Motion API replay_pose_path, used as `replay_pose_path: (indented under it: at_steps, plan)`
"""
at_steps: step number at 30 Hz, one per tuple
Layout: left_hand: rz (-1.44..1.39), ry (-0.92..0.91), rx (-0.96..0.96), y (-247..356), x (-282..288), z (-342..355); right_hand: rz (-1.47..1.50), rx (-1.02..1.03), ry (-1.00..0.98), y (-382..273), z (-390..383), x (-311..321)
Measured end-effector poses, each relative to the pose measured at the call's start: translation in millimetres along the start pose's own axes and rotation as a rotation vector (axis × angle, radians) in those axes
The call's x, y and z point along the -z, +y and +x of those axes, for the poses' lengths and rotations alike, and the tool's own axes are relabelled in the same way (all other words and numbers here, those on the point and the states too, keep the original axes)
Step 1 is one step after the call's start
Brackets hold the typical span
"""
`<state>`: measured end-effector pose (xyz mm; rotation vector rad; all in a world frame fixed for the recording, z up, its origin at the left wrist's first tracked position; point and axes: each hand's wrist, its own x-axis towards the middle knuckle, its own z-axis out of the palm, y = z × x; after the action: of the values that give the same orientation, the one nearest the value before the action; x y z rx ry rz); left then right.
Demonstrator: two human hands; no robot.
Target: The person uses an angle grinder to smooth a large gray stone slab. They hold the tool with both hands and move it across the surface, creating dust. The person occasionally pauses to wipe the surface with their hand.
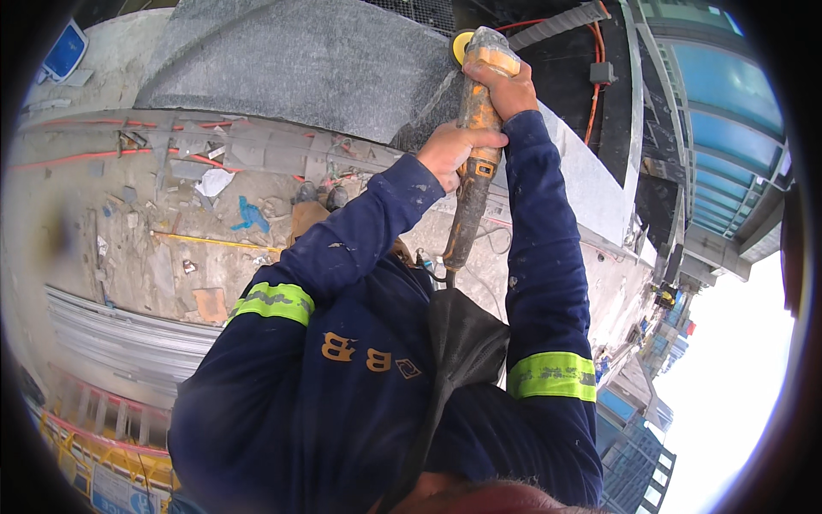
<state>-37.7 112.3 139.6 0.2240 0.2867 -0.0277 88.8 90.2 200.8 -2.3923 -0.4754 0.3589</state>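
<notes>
Both my hands hold an angle grinder (477,111), a worn yellow and black one with dust on it. My left hand (454,152) is wrapped round the middle of its body, thumb across the top. Further up, my right hand (511,91) grips it close to the head. A yellow-faced disc (463,46) sits on the grinder's far end, over the dark area at the right end of a grey stone slab (291,73). Whether the disc touches the stone I cannot tell. A power cord (450,278) leaves the grinder's rear end, near a dark cloth (462,334) hanging at my chest.
Orange cables (592,103) and a ribbed grey hose (561,23) lie beyond the grinder. The dusty floor below carries rubble, a blue rag (249,214), a yellow rod (214,242) and stacked metal profiles (128,334). A blue-topped object (65,51) stands far left.
</notes>
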Motion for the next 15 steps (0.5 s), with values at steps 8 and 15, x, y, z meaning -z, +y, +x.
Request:
replay_pose_path:
  at_steps: [8,15]
  plan:
    - [0.044,0.028,-0.026,10.2,3.9,-10.6,0.041,0.056,-0.029,-5.4,4.3,-16.1]
    - [0.023,0.014,0.027,2.9,1.9,1.3,0.033,-0.012,0.028,8.1,5.8,-7.3]
